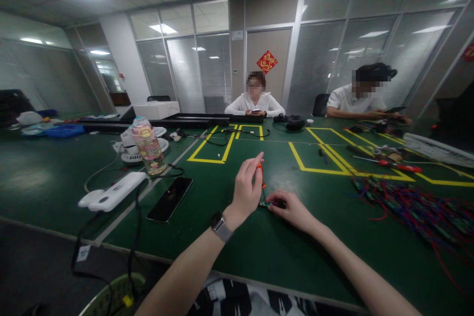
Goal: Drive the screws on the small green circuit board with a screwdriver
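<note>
My left hand (245, 185), a watch (221, 227) on its wrist, is raised over the green table with its fingers closed round an orange-handled screwdriver (263, 185). The dark shaft points down onto a small green circuit board (263, 204) lying on the tabletop. That board's near side is pinched by the fingertips of my right hand (287, 206), which rests low on the table. Most of the screwdriver handle is hidden behind my left hand, and the tip's exact contact is too small to tell.
A heap of wired circuit boards (414, 207) lies at right, beside a red screwdriver (400, 166). To the left are a phone (171, 199), a white power strip (117, 191) and a bottle (148, 147). Two people sit across the table. Yellow tape (322, 171) marks the tabletop.
</note>
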